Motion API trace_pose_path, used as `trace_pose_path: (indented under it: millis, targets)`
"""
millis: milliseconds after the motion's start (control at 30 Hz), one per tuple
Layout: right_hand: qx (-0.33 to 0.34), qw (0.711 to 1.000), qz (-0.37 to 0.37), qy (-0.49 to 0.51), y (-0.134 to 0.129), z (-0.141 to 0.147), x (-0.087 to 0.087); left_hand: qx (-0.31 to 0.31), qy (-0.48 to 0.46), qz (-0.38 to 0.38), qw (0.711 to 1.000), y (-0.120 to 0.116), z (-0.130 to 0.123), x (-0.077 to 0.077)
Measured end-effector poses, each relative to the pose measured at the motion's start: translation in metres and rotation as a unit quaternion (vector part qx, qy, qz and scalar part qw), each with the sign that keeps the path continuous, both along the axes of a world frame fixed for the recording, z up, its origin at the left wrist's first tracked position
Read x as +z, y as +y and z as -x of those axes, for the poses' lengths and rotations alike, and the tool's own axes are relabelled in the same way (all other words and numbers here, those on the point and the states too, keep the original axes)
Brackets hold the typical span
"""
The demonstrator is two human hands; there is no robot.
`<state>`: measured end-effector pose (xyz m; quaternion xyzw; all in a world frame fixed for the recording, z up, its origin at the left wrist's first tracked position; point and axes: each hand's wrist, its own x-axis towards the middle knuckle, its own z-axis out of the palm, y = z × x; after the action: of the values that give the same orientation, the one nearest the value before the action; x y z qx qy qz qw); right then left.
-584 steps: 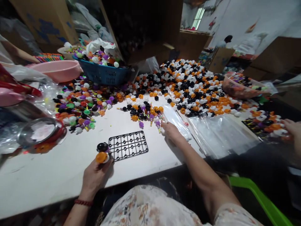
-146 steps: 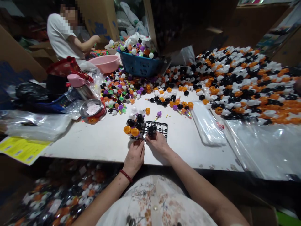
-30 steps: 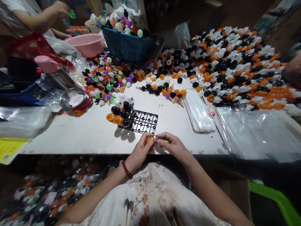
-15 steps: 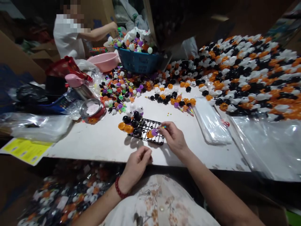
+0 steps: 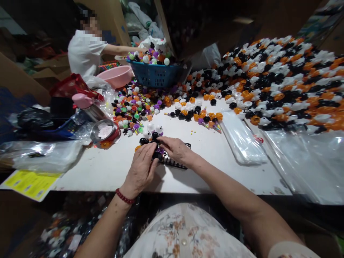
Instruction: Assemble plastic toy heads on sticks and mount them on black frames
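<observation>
A black grid rack [image 5: 176,165] lies on the white table, its left part packed with upright round-headed pieces. White ghost-faced heads [image 5: 159,129] stand at its far side, with a black head [image 5: 143,141] nearer and an orange head [image 5: 137,147] at the left edge. My left hand [image 5: 141,166] curls round the near side of the cluster, thumb and fingers about a black round-headed piece [image 5: 158,156]. From the right, my right hand [image 5: 174,148] reaches over the rack, fingers closed at the cluster beside a bit of purple [image 5: 161,150]. What its fingertips grip is hidden.
Behind lie loose coloured pieces [image 5: 134,107], a blue basket [image 5: 156,73] and a pink basin [image 5: 115,77]. A big heap of figures [image 5: 282,82] fills the back right. Clear bags [image 5: 242,139] lie at right. A co-worker [image 5: 84,52] reaches toward the basket.
My right hand has moved left with the orange-and-purple piece to the cluster. My left hand has risen from the table edge onto the cluster. The co-worker's arm has lowered into the basket.
</observation>
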<state>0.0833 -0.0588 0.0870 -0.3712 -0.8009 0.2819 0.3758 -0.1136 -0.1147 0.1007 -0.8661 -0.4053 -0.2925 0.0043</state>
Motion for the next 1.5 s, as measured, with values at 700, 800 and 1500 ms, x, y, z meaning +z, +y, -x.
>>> trace_pose_path:
  millis: [700, 800, 1500]
  targets:
    - [0.044, 0.999, 0.008, 0.02, -0.006, 0.008, 0.018, -0.033, 0.008, -0.05, 0.998, 0.021, -0.003, -0.002]
    - [0.025, 0.997, 0.051, 0.048, 0.0, 0.001, 0.016, -0.03, 0.006, -0.073, 0.997, 0.031, 0.0, -0.011]
    - [-0.387, 0.902, 0.122, -0.149, 0.031, -0.151, -0.04, -0.041, 0.013, -0.094, 0.995, 0.031, -0.003, -0.01]
